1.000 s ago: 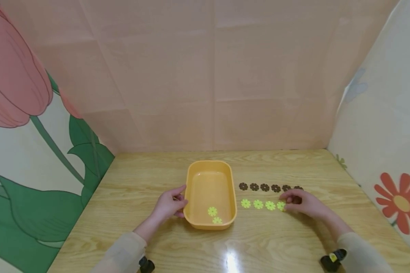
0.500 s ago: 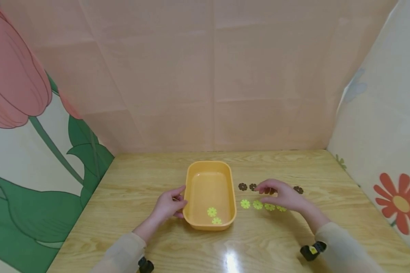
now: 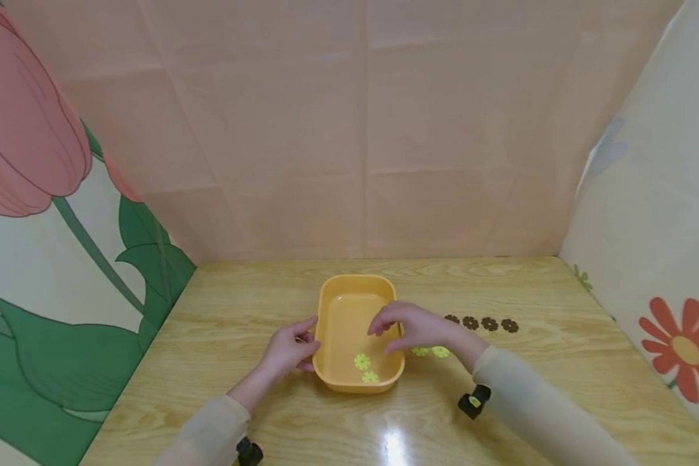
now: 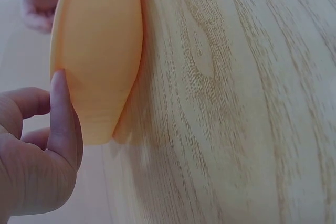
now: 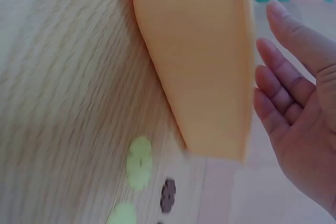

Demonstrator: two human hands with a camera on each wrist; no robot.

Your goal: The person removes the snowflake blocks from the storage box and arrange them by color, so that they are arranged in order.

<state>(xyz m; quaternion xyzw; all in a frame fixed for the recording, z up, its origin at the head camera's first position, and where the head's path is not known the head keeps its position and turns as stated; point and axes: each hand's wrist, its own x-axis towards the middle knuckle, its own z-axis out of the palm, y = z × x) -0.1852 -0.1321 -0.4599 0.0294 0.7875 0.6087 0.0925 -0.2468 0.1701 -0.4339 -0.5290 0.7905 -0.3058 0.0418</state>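
Note:
A yellow-orange plastic tray point(image 3: 349, 310) stands at the middle of the table. Two yellow-green flower-shaped pieces point(image 3: 362, 362) lie inside, toward its near end. My left hand point(image 3: 291, 347) touches the tray's left rim and outer wall with fingertips and thumb. Over the right rim reaches my right hand point(image 3: 413, 327); its fingers are relaxed and apart, and the palm looks bare in the right wrist view. Right of the tray, yellow-green flower pieces point(image 3: 441, 351) and a row of several dark brown flower pieces point(image 3: 470, 323) lie flat, both partly hidden by the right hand and forearm.
The wood-grain table point(image 3: 244, 291) ends at a plain pinkish backdrop point(image 3: 279, 142). Side panels carry printed flowers, a large pink tulip point(image 3: 26, 110) on the left and a red flower point(image 3: 685, 348) on the right. Dark wrist cameras are strapped below both sleeves.
My right hand has moved left, from the right end of the flower rows, past the brown pieces, to above the tray. The left hand and tray have stayed in place.

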